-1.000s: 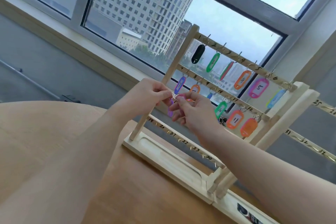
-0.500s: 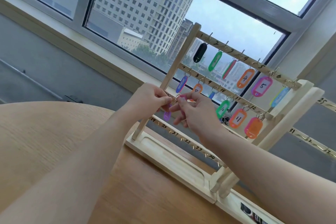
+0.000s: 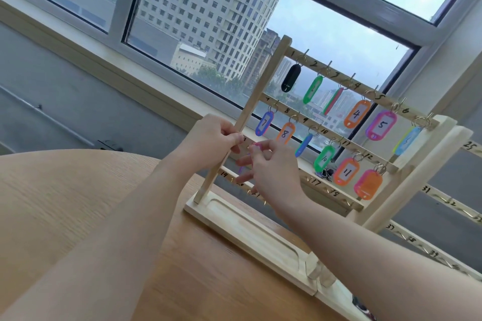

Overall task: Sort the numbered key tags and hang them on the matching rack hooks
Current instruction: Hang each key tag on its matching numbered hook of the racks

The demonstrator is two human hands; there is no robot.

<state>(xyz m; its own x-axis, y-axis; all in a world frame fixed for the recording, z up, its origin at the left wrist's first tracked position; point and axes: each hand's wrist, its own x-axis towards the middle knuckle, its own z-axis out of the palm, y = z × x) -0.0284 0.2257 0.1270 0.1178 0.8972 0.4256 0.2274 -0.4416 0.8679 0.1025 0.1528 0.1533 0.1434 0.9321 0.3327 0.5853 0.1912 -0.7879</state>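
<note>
The wooden key rack (image 3: 260, 232) stands on the table in front of the window. Coloured tags fill its top two bars and part of the third, among them the black tag (image 3: 290, 77), orange tag 4 (image 3: 356, 113), purple tag 5 (image 3: 381, 125) and orange tag 11 (image 3: 346, 171). My left hand (image 3: 208, 138) is pinched shut at the rack's left post, where the third bar joins it. Just to its right, my right hand (image 3: 271, 169) holds a purple key tag (image 3: 241, 169) by its top, level with that bar. My fingers hide most of this tag and its number.
A second wooden rack (image 3: 443, 198) with bare hooks numbered from 25 adjoins on the right. The round wooden table (image 3: 65, 190) stretches left and toward me. A dark bunch of keys (image 3: 327, 173) lies behind the rack, and a dark object (image 3: 362, 305) sits at the bottom right.
Both hands pinched the tag's ring together before. Now they are slightly apart, my left hand at the post, my right hand keeping the tag. The view has shifted a little.
</note>
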